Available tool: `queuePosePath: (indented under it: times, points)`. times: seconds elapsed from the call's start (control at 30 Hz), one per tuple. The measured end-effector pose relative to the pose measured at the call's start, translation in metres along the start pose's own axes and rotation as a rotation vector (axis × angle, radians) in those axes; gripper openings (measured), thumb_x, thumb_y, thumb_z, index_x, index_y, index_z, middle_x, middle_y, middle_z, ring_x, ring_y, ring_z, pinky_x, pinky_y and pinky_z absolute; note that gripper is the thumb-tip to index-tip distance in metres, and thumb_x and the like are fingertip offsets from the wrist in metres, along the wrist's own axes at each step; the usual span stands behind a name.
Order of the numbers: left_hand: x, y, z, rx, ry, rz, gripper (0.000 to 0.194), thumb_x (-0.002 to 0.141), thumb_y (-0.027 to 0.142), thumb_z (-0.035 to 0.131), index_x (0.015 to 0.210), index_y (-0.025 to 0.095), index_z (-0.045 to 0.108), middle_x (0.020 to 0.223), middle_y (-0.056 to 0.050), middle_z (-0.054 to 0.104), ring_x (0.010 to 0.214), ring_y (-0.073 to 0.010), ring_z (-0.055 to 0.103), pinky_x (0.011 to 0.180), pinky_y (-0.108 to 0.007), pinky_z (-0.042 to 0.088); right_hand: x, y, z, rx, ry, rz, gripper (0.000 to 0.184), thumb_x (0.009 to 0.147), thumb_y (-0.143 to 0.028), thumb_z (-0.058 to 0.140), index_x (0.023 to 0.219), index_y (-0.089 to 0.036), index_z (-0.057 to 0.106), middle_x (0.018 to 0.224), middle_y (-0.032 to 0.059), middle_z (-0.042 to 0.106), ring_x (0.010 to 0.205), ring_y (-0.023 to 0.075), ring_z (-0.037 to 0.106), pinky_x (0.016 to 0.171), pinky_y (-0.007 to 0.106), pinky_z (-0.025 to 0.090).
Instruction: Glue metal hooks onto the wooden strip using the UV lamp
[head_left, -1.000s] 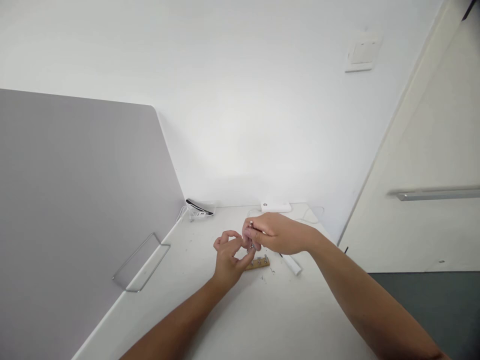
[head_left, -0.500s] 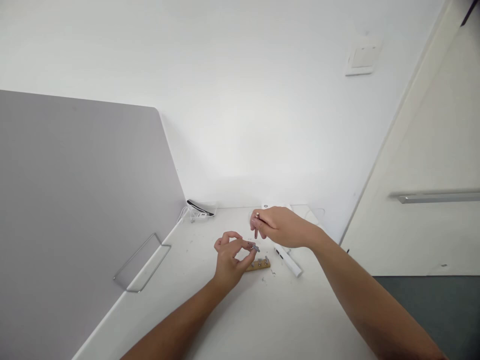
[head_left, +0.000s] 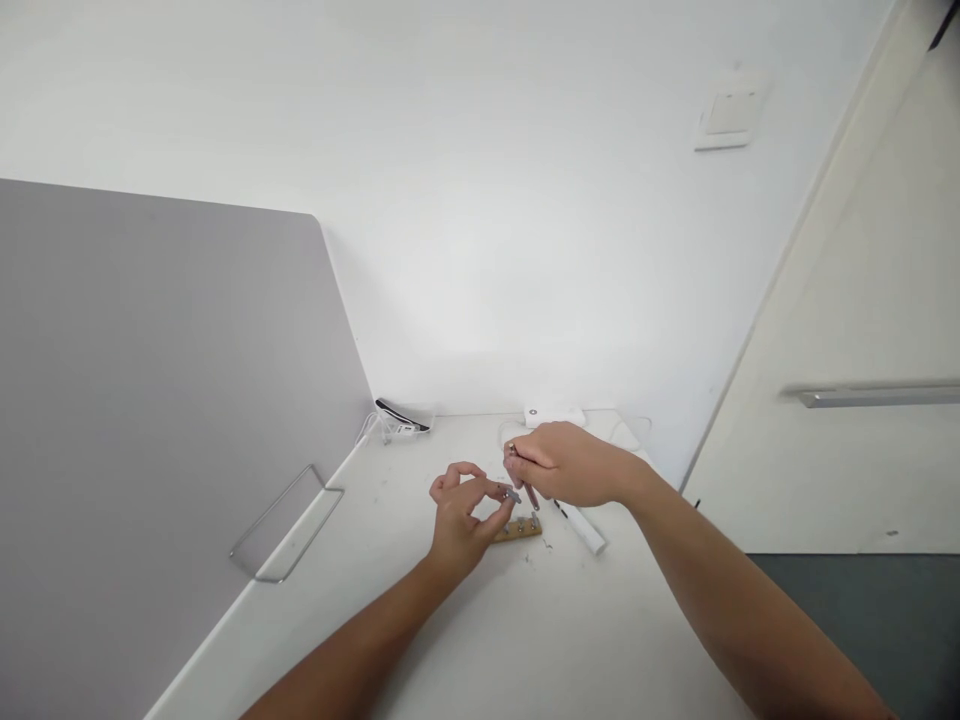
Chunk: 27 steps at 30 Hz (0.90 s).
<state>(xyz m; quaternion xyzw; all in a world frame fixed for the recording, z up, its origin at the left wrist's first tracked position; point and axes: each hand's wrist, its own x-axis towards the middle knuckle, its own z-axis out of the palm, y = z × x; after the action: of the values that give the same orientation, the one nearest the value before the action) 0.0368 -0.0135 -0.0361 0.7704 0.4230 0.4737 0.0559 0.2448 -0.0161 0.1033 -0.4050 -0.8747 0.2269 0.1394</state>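
My left hand (head_left: 459, 518) hovers over the white table (head_left: 480, 640) and pinches a small metal screw (head_left: 512, 496) between thumb and fingers. Just to its right, my right hand (head_left: 568, 464) is closed round a thin screwdriver (head_left: 529, 494) that points down toward the screw. Below both hands lies a small wooden block (head_left: 517, 528) with a few screws standing in it.
A white stick-shaped device (head_left: 583, 527) lies right of the block. A white box (head_left: 553, 414) and cables sit at the back wall, a black-and-white item (head_left: 401, 417) in the corner. A grey divider (head_left: 150, 420) with a wire bracket (head_left: 289, 525) stands left. A door (head_left: 862, 330) is right.
My right hand pulled away from my left hand, lifted a little, then came back down with the screwdriver tip near the screw. My left hand has stayed in place.
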Motion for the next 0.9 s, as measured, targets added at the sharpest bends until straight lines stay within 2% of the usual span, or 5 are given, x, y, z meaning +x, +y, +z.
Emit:
queuePosePath:
  times: [0.23, 0.4, 0.57, 0.8, 0.9]
  points:
    - [0.0005, -0.0005, 0.0010, -0.006, -0.006, 0.000, 0.014, 0.085, 0.015, 0.075, 0.077, 0.025, 0.069, 0.085, 0.004, 0.081, 0.107, -0.0283, 0.061, 0.093, -0.047, 0.027, 0.0069, -0.0029, 0.0030, 0.022, 0.163, -0.026, 0.033, 0.109, -0.032, 0.036, 0.094, -0.025, 0.064, 0.086, -0.0023, 0.076, 0.078, 0.0171, 0.066, 0.070, 0.029, 0.042]
    - [0.0004, 0.0007, -0.0010, 0.018, -0.019, 0.009, 0.014, 0.085, 0.016, 0.073, 0.075, 0.024, 0.068, 0.078, 0.003, 0.078, 0.104, -0.0282, 0.062, 0.090, -0.045, 0.029, 0.0030, -0.0075, 0.0046, 0.180, 0.042, -0.099, 0.030, 0.108, -0.035, 0.039, 0.098, -0.024, 0.066, 0.087, -0.0019, 0.076, 0.073, 0.0153, 0.065, 0.066, 0.027, 0.044]
    - [0.0013, 0.0016, -0.0017, 0.033, -0.011, 0.014, 0.015, 0.086, 0.018, 0.072, 0.073, 0.024, 0.068, 0.072, 0.002, 0.076, 0.104, -0.0288, 0.062, 0.091, -0.046, 0.029, -0.0019, -0.0051, 0.0029, 0.127, -0.078, -0.091, 0.039, 0.107, -0.036, 0.040, 0.077, -0.021, 0.060, 0.073, -0.0001, 0.071, 0.066, 0.0156, 0.062, 0.063, 0.028, 0.042]
    - [0.0008, 0.0026, -0.0007, 0.019, -0.001, -0.016, 0.013, 0.085, 0.017, 0.073, 0.076, 0.025, 0.069, 0.085, 0.002, 0.082, 0.106, -0.0290, 0.062, 0.095, -0.049, 0.029, 0.0039, 0.0012, -0.0007, -0.069, 0.146, 0.032, 0.037, 0.109, -0.036, 0.035, 0.086, -0.023, 0.061, 0.079, 0.0000, 0.074, 0.072, 0.0177, 0.063, 0.065, 0.030, 0.039]
    - [0.0013, 0.0039, -0.0011, 0.004, -0.004, -0.018, 0.013, 0.085, 0.017, 0.073, 0.077, 0.025, 0.068, 0.085, 0.003, 0.082, 0.106, -0.0291, 0.062, 0.094, -0.049, 0.028, 0.0074, 0.0016, 0.0011, -0.036, 0.220, 0.022, 0.035, 0.109, -0.033, 0.034, 0.092, -0.024, 0.062, 0.087, -0.0014, 0.076, 0.076, 0.0170, 0.065, 0.070, 0.030, 0.041]
